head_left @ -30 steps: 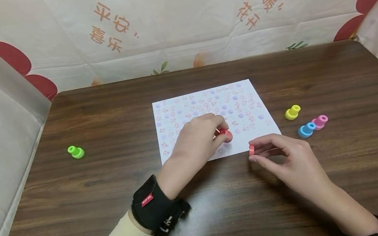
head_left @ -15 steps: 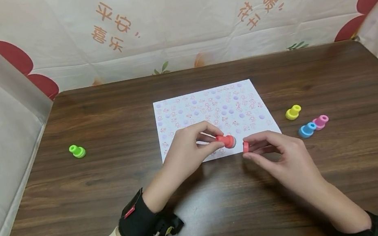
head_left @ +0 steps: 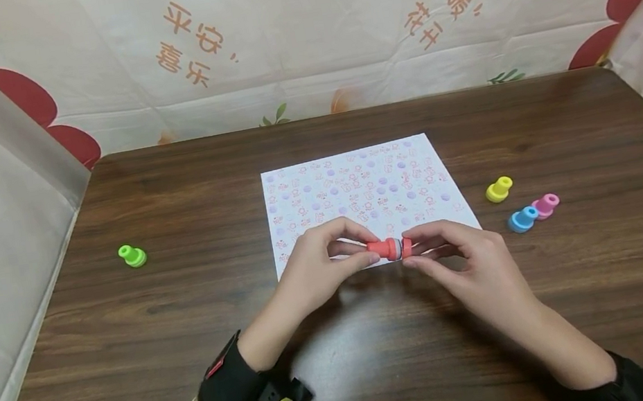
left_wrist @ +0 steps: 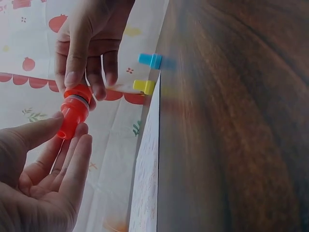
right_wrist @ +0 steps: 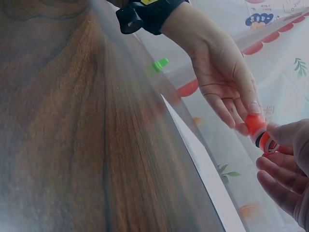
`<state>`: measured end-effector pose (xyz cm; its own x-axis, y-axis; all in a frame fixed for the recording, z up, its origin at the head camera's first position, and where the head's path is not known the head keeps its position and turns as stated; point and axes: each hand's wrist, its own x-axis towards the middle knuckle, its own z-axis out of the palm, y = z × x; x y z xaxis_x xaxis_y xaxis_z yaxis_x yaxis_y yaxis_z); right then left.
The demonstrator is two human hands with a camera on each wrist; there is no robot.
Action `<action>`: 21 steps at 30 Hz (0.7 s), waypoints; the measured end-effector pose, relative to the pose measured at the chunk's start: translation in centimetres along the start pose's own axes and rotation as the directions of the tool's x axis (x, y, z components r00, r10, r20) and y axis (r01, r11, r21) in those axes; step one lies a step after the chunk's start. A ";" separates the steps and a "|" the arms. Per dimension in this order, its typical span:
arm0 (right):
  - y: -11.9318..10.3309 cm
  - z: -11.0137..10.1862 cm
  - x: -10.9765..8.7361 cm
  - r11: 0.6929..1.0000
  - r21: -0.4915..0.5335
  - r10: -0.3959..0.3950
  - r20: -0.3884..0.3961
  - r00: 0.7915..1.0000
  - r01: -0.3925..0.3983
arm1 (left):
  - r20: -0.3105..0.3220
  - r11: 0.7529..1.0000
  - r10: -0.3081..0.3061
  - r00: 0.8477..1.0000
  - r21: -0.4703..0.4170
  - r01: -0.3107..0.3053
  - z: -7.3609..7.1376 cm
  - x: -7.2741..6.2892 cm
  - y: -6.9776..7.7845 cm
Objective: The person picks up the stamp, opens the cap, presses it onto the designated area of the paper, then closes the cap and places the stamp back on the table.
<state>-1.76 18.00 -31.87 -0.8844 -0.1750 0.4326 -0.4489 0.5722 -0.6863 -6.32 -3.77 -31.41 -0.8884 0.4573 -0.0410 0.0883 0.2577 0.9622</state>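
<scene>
My left hand (head_left: 320, 257) pinches the narrow handle of a red stamp (head_left: 381, 249) between thumb and fingers, its stamping end turned to the right. Facing it, my right hand (head_left: 476, 257) pinches a small red cap (head_left: 407, 247) by its edge. Cap and stamp are lined up end to end, right at each other, over the near edge of the sheet of paper (head_left: 355, 174). In the left wrist view the stamp (left_wrist: 73, 116) slants up to the cap (left_wrist: 78, 91). A grey band shows near the stamp's end. Small red and purple prints cover much of the paper.
On the dark wooden table (head_left: 189, 319), a green stamp (head_left: 132, 256) stands at the left. To the right of the paper are a yellow stamp (head_left: 499, 190), a blue stamp (head_left: 523, 219) and a pink stamp (head_left: 546, 205). A printed cloth (head_left: 283, 38) hangs behind.
My left hand has lifted the red stamp off the paper and turned its end to the right. My right hand has moved left with the cap, up to the stamp's end.
</scene>
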 end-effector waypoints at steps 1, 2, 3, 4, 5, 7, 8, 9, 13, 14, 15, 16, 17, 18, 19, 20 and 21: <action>0.0 0.0 0.0 1.000 0.002 0.001 0.004 1.000 -0.001 | 0.002 1.000 -0.001 1.000 -0.003 0.001 0.0 0.0 0.0; 0.0 0.1 0.0 1.000 0.004 0.001 0.007 1.000 -0.001 | 0.004 1.000 -0.002 1.000 -0.005 0.002 0.0 -0.1 0.0; -0.1 0.1 0.1 1.000 0.007 0.001 0.011 1.000 -0.001 | 0.006 1.000 -0.003 1.000 -0.009 0.003 0.0 -0.1 0.0; -0.1 0.2 0.1 1.000 0.013 0.001 0.013 1.000 -0.001 | 0.007 1.000 -0.001 1.000 -0.012 0.001 0.0 -0.1 -0.1; -0.1 0.2 0.1 1.000 0.020 -0.002 0.013 1.000 0.002 | 0.007 1.000 -0.002 1.000 -0.015 0.003 0.0 -0.1 -0.1; -0.1 0.3 0.1 1.000 0.027 -0.008 0.013 1.000 0.007 | 0.011 1.000 0.003 1.000 -0.020 -0.003 0.1 -0.2 -0.1; -0.1 0.3 0.1 1.000 0.030 -0.010 0.013 1.000 0.010 | 0.013 1.000 0.004 1.000 -0.025 -0.004 0.1 -0.2 0.0; -0.2 0.4 0.1 0.999 0.032 -0.012 0.014 1.000 0.011 | 0.015 1.000 0.009 1.000 -0.028 -0.009 0.1 -0.2 0.0; -0.2 0.4 0.0 0.999 0.028 -0.017 0.017 1.000 0.017 | 0.022 0.999 0.012 1.000 -0.042 -0.011 0.0 -0.3 0.1; -0.3 0.5 0.0 0.999 0.027 -0.019 0.019 1.000 0.019 | 0.024 0.999 0.012 1.000 -0.044 -0.011 0.0 -0.4 0.1; -0.3 0.5 0.0 0.999 0.027 -0.020 0.020 1.000 0.020 | 0.027 0.999 0.015 1.000 -0.048 -0.014 0.0 -0.4 0.1; -0.3 0.5 0.0 0.999 0.026 -0.022 0.022 1.000 0.021 | 0.029 0.999 0.016 0.999 -0.051 -0.015 0.0 -0.5 0.1; -0.3 0.5 -0.1 0.999 0.025 -0.023 0.024 0.999 0.022 | 0.032 0.998 0.020 0.999 -0.054 -0.018 -0.1 -0.5 0.1; -0.3 0.6 -0.1 0.999 0.026 -0.025 0.025 0.999 0.024 | 0.034 0.998 0.020 0.999 -0.058 -0.018 -0.1 -0.6 0.1; -0.3 0.6 -0.1 0.999 0.025 -0.027 0.025 0.999 0.027 | 0.035 0.998 0.021 0.999 -0.059 -0.019 -0.1 -0.6 0.1; -0.4 0.6 -0.1 0.999 0.027 -0.031 0.024 0.999 0.030 | 0.036 0.998 0.019 0.999 -0.062 -0.017 -0.1 -0.7 0.1; -0.4 0.6 -0.1 0.999 0.032 -0.035 0.024 0.999 0.035 | 0.036 0.998 0.018 0.999 -0.065 -0.015 -0.2 -0.7 0.0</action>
<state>-1.57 17.28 -32.04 -0.8708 -0.2145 0.4423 -0.4831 0.5395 -0.6896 -5.74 -4.24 -31.31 -0.8700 0.4919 -0.0335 0.0725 0.1949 0.9781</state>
